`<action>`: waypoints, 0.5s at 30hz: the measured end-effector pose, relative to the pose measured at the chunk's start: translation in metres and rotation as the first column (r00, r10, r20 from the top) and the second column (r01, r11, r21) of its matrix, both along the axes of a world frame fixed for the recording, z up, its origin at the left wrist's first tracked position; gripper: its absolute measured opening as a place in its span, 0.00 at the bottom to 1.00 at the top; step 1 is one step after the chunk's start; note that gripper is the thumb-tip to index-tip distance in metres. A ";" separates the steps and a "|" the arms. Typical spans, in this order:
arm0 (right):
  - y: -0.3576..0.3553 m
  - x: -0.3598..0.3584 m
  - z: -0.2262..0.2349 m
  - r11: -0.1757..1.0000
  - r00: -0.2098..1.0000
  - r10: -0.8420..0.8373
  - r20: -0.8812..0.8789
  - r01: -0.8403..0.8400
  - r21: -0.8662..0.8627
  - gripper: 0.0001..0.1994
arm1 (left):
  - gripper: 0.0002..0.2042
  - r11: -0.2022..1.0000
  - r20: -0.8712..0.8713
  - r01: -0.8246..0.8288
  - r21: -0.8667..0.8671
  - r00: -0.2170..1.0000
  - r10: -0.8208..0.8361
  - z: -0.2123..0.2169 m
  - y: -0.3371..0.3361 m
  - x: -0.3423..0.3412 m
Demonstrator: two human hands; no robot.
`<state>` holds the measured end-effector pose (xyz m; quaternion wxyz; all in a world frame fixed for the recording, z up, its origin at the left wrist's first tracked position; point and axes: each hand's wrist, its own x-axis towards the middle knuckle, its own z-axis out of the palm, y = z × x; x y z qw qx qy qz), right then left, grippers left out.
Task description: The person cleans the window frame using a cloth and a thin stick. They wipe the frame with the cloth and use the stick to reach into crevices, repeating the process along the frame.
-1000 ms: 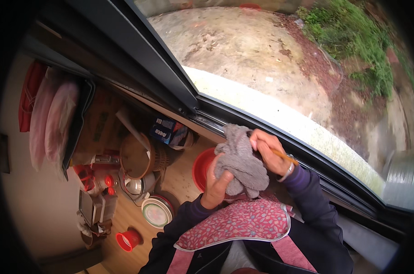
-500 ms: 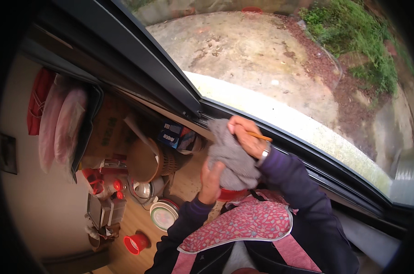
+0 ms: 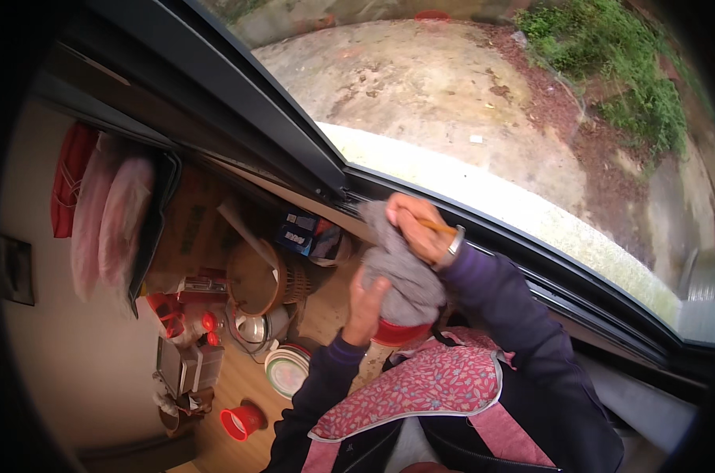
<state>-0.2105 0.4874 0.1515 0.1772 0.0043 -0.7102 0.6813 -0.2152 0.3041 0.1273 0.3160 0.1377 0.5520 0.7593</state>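
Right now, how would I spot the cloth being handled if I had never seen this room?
Find the long dark window frame, then the person below it in a pink patterned apron. The grey cloth hangs between the right hand and the left hand, over a red bowl. It is the only soft grey thing among red plastic pieces.

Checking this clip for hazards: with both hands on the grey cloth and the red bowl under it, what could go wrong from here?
The grey cloth covers most of the red bowl, so the left hand may be gripping through fabric and the bowl could slip. The right hand works close to the window frame and might knock it. A dropped bowl could land among the stacked plates below.
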 end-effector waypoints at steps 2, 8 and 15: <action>-0.003 0.022 0.006 0.981 0.997 -0.073 -0.037 0.079 0.175 0.05 | 0.24 0.997 -0.063 0.075 -0.037 0.995 -0.077 -0.018 -0.006 0.013; -0.037 0.013 0.000 0.848 0.950 -0.271 -0.157 0.313 0.427 0.03 | 0.17 0.992 0.028 -0.080 -0.100 0.996 0.083 -0.028 0.005 0.005; -0.035 -0.041 -0.020 0.942 0.973 -0.098 -0.211 0.159 0.295 0.07 | 0.17 0.988 0.010 -0.152 -0.038 0.988 0.152 -0.038 0.000 -0.033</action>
